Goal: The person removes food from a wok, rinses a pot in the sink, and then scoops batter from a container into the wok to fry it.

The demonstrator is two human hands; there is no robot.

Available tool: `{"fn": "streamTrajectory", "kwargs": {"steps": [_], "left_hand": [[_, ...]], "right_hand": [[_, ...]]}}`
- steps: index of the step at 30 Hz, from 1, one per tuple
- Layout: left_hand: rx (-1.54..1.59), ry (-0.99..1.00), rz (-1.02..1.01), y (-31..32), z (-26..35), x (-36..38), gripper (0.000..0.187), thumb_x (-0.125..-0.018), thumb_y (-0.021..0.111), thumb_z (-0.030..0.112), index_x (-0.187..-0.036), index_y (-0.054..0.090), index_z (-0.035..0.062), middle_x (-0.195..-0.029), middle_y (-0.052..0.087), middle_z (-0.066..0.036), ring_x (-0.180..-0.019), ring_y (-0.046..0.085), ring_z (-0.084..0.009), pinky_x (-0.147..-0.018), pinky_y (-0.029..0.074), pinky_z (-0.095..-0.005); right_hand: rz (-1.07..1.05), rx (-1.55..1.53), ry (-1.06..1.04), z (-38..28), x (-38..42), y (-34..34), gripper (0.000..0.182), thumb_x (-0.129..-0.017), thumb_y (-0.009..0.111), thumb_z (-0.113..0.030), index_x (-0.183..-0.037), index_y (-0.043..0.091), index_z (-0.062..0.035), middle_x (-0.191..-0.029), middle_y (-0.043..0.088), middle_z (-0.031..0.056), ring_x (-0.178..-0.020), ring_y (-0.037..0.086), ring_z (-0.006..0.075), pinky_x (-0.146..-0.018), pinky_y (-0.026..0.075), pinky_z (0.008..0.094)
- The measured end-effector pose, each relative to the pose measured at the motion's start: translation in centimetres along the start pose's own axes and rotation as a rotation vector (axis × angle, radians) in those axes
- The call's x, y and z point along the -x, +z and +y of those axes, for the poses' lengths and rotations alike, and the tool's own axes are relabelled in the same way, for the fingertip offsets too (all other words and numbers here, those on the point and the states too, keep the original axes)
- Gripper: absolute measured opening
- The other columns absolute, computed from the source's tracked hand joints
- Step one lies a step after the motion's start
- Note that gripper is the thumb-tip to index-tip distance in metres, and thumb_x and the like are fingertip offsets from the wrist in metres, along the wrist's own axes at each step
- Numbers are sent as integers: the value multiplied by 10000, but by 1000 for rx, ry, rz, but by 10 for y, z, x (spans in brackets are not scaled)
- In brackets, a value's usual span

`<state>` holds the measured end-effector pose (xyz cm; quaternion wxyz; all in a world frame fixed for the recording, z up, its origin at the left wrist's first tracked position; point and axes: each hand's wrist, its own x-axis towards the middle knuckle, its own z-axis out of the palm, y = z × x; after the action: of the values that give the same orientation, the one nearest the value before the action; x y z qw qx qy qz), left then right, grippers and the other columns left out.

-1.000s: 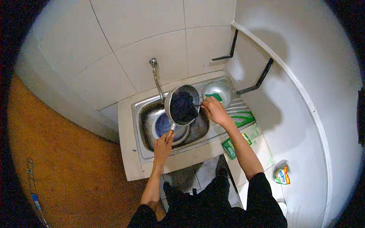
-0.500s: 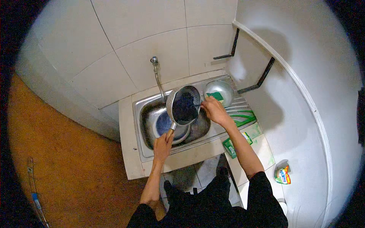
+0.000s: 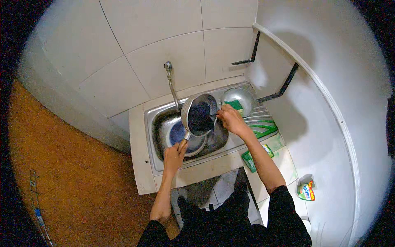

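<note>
A saucepan with a dark inside and a dimpled pale side is tilted over the sink, its mouth facing me and to the right. My left hand is wrapped round its wooden handle. At the saucepan's right rim, my right hand is closed, fingertips pinched together. A small dark piece shows beside those fingertips; its kind cannot be made out. Beneath the saucepan, a round pan with a bluish inside lies in the metal sink, partly hidden.
A metal bowl with a green sponge in it stands on the drainboard. Close by are a green rack-like item and a green packet. The faucet rises behind the sink. A detergent pouch stands at right.
My left hand has shifted slightly left and down on the handle. The saucepan's tilt has changed a little, while my right hand stays at its rim.
</note>
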<state>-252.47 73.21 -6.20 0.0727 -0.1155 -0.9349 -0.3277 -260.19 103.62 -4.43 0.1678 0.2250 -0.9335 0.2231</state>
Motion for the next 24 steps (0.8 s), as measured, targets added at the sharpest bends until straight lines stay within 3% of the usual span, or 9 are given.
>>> {"fn": "streamTrajectory", "kwargs": {"steps": [5,8,11,14,17,24], "left_hand": [[-57,62,4,-6,-5,-6,374,-908,629,292,-738,592,-39,-653,580,-269,-631,587,-456,-560,431,-497],[-34,11,-34,-13,0,-9,369,-901,638,292,-743,598,-39,-677,589,-276,-664,599,-457,-580,443,-500],[-37,-35,-70,-17,-2,-12,367,-895,649,291,-743,598,-40,-683,590,-280,-672,599,-459,-590,448,-500],[-68,-36,-87,-30,9,-16,368,-891,656,291,-746,600,-42,-680,588,-281,-665,595,-465,-583,446,-501],[-89,-39,-108,-42,18,-18,368,-891,656,292,-745,603,-41,-680,589,-282,-662,592,-470,-581,446,-503],[-107,-17,-128,-45,17,-24,377,-898,646,298,-736,611,-41,-688,601,-277,-662,599,-466,-596,457,-505]], "right_hand": [[57,-30,-12,3,2,7,283,-711,643,-28,-992,661,-42,-1100,594,183,-1100,529,375,-936,442,467],[-84,-4,66,-8,-4,-3,295,-713,635,-23,-1005,663,-54,-1091,588,169,-1118,516,368,-945,437,461],[-62,-22,31,-9,-4,-2,294,-718,622,-13,-1006,666,-58,-1074,583,164,-1116,515,362,-944,436,461],[-167,-22,88,-12,-6,-6,313,-724,619,-13,-1032,650,-57,-1102,578,174,-1136,505,378,-966,425,473],[-30,-37,11,4,1,18,341,-720,624,-14,-1058,628,-59,-1126,574,180,-1155,495,397,-982,418,480],[-86,-55,33,2,-3,12,319,-749,623,-34,-1066,616,-57,-1144,570,183,-1166,493,407,-1001,411,482]]}}
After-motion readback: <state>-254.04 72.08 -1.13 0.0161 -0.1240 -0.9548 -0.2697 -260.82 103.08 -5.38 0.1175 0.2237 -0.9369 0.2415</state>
